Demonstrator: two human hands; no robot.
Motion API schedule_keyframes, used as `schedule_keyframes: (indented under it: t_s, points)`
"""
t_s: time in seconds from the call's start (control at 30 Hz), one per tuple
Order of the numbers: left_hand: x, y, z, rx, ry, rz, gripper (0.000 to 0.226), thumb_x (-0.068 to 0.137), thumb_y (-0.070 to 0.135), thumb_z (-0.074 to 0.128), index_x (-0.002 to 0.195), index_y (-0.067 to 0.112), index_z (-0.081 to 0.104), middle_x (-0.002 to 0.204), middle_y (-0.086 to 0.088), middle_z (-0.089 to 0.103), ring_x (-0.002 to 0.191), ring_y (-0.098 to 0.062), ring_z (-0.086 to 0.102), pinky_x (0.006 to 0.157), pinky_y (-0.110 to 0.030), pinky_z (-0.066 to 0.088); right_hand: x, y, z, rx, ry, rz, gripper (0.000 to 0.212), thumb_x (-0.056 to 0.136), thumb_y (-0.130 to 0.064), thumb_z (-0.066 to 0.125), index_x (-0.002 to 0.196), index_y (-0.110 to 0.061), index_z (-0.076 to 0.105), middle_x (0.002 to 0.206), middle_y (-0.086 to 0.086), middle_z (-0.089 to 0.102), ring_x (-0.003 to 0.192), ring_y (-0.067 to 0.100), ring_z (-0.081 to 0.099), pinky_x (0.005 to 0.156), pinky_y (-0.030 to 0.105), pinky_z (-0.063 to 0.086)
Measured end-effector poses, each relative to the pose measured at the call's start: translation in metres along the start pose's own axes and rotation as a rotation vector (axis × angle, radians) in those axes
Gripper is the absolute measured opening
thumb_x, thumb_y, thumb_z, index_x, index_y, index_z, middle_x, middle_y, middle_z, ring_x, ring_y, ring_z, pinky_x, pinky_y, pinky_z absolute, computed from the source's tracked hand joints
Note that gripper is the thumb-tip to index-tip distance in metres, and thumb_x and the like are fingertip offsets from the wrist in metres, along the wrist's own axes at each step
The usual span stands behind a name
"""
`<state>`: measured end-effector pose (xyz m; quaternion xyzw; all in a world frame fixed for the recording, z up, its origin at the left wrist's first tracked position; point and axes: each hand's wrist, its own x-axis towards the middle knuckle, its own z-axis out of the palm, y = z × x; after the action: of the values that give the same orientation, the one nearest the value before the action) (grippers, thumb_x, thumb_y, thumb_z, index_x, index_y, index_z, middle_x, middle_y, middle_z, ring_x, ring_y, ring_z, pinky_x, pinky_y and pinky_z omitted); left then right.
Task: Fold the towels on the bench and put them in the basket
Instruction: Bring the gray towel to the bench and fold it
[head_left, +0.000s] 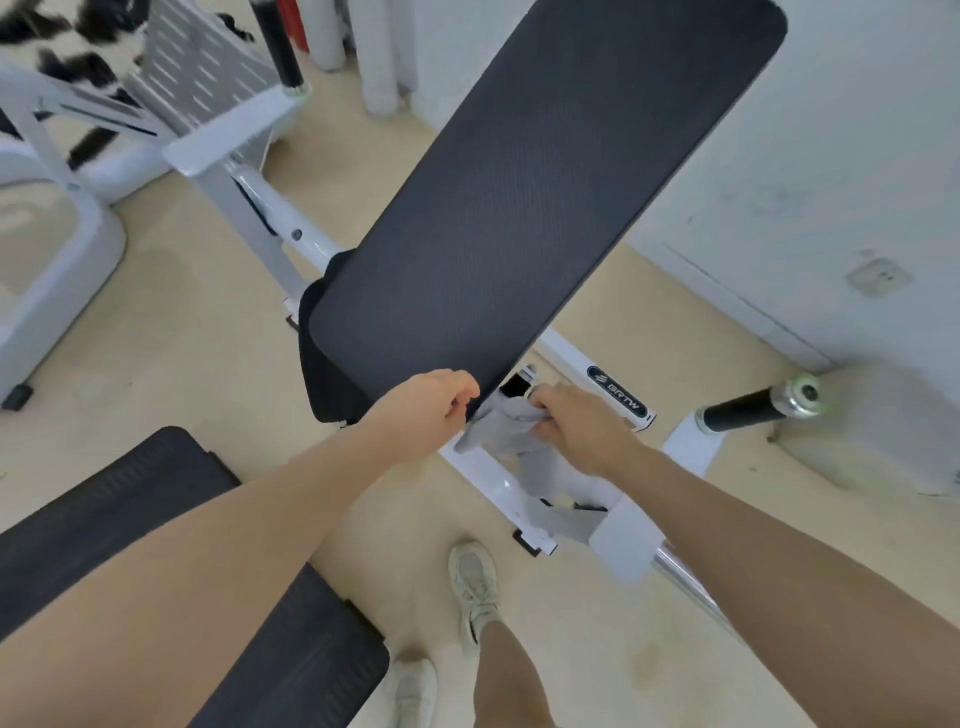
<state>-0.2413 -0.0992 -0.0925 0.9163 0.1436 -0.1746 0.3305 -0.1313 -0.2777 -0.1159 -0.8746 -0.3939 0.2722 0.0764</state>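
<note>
The long black bench pad (535, 208) runs off the frame's top, and at its near corner a bunched grey towel (506, 434), partly hidden, is gripped by the right hand (582, 426) while the left hand (426, 405), fingers curled, pinches its edge.

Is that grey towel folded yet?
Not folded: the grey towel hangs bunched from the right hand, beside the bench pad.
</note>
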Motion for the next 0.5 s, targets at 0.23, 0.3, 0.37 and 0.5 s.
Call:
schedule_keyframes:
  t_s: [0.23,0.3,0.37,0.5]
  points:
    - [-0.099,0.072,-0.022,0.019,-0.019,0.287,0.054,0.084,0.040,0.060,0.133,0.028,0.041,0.124,0.007,0.054,0.111,-0.015,0.052,0.092,-0.037,0.046,-0.145,-0.080,-0.076,0.441,0.225,-0.013,0.013,0.087,-0.005,0.049,0.088,-0.018,0.046,0.073,-0.001,0.049,0.063,0.018,0.044,0.057,0.031,0.040]
    - [-0.121,0.098,-0.025,-0.015,-0.006,0.326,0.038,0.086,0.035,0.060,0.119,0.019,0.051,0.102,0.007,0.059,0.086,-0.007,0.055,0.074,-0.015,0.043,-0.185,-0.089,-0.088,0.506,0.308,0.000,0.015,0.085,-0.006,0.054,0.086,-0.020,0.049,0.070,-0.006,0.049,0.061,0.010,0.044,0.056,0.023,0.037]
    - [-0.143,0.126,-0.025,-0.045,-0.012,0.346,0.023,0.089,0.028,0.059,0.099,0.009,0.053,0.078,0.005,0.054,0.062,-0.005,0.045,0.055,-0.013,0.035,-0.221,-0.091,-0.094,0.552,0.379,0.024,0.014,0.084,-0.009,0.058,0.084,-0.020,0.051,0.072,-0.006,0.052,0.066,0.010,0.045,0.061,0.024,0.036]
    - [-0.175,0.175,-0.013,-0.017,-0.113,0.403,0.022,0.090,0.028,0.055,0.079,0.012,0.045,0.068,0.004,0.046,0.058,-0.009,0.039,0.054,-0.022,0.029,-0.282,-0.078,-0.093,0.571,0.478,0.123,0.011,0.081,-0.011,0.061,0.082,-0.019,0.054,0.079,0.000,0.058,0.074,0.014,0.049,0.065,0.027,0.037]
